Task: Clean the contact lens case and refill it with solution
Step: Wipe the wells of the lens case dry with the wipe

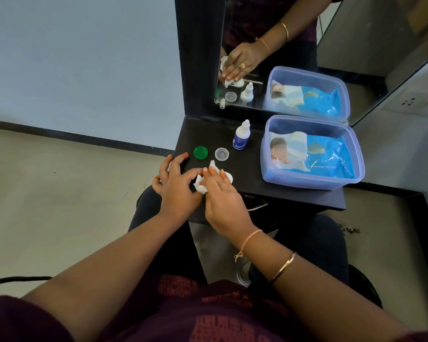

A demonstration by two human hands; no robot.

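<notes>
Looks to be in the wiping stage, roughly midway. Already off and set aside on the black shelf (pixel 247 169): the green cap (pixel 200 152) and the clear cap (pixel 222 154), side by side just behind the hands, not touching each other. Not yet begun, judging by the layout: refilling. Stands upright behind the caps, touched by neither hand, its own top on: the bottle of solution (pixel 241 138). Also left to do: screwing both caps back on.

Lens case (pixel 229 177): at the front of the shelf, under the hands, mostly hidden by a white tissue (pixel 200 186). Shows only one round white end past the right fingers. Lies flat, long axis running left to right, roughly along the shelf's front edge. Hollows presumably facing up, though covered.

Presses down on tissue and case with the right hand (pixel 223 193), fingers fairly straight, nothing gripped. Reaches in with the left hand (pixel 176 183), fingers curled and spread, forefinger touching the tissue. Cannot tell whether thumb and forefinger pinch the case's near end or merely steady it.

Off to the right, well apart: a clear blue box (pixel 307 181) holding a pack of wipes (pixel 331 156). Behind, a mirror (pixel 269 11) repeating hands, caps and bottle.
</notes>
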